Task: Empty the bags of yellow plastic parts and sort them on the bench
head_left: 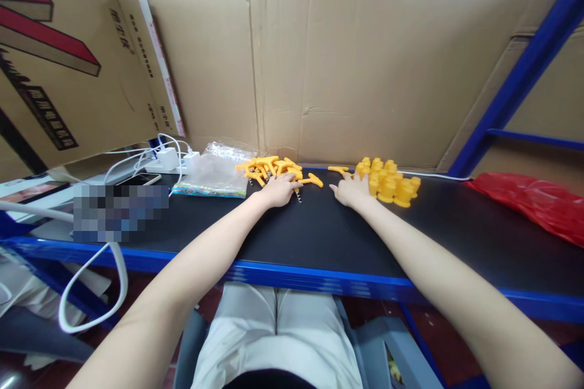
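Note:
A pile of yellow T-handled corkscrews [269, 164] lies on the black tabletop. My left hand [278, 189] rests on the near edge of the pile, palm down with fingers stretched out. Beside its fingertips is one corkscrew [314, 180], and a metal spiral [298, 196] shows just below the fingers. My right hand [352, 190] is at the left side of a cluster of yellow flanged plastic sleeves [387, 185]. Its fingers are apart, the thumb side pointing left. Another yellow handle [337, 169] lies just behind this hand, its lower part hidden.
A clear plastic bag [214, 173] lies left of the pile, near white chargers and cables [166, 158]. On the far right is a red plastic bag [529, 200]. Cardboard [365, 73] walls the back, and a blue rail [319, 278] edges the table's front.

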{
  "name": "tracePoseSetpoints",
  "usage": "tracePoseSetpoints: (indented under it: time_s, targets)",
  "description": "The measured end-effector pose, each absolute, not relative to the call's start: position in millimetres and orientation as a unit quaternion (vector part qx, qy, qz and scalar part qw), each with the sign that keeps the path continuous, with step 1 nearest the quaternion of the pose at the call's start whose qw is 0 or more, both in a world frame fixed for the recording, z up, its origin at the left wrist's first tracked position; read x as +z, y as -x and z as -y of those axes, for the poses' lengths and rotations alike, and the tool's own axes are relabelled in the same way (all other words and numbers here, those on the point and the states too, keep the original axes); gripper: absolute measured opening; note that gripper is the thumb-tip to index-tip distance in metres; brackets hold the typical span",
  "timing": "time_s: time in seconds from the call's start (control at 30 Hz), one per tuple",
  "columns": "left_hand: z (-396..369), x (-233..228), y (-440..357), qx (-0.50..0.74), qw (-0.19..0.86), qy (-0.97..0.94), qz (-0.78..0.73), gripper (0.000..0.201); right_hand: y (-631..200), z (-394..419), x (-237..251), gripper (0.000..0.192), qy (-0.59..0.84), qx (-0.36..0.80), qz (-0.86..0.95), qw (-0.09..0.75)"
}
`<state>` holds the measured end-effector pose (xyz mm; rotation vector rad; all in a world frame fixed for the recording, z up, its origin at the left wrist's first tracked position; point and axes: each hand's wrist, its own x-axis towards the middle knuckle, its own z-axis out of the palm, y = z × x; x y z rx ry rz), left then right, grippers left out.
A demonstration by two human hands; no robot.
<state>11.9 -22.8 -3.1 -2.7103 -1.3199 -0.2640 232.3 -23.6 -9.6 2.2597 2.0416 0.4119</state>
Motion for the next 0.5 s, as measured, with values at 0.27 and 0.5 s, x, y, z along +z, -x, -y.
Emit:
tracePoseSetpoints:
  time_s: [0.27, 0.5]
  targets:
    - [19.2, -7.4, -12.7, -0.122, 0.094, 0.867, 0.474, 0.036, -241.1, 16.3, -10.5, 0.057, -0.741, 0.145, -0.656, 0.025]
    - [19.5, -6.7, -11.9, -0.163, 0.097, 0.846, 0.498, 0.032, -241.7, 19.5, -9.5, 0.049, -0.733, 0.162, -0.66, 0.008]
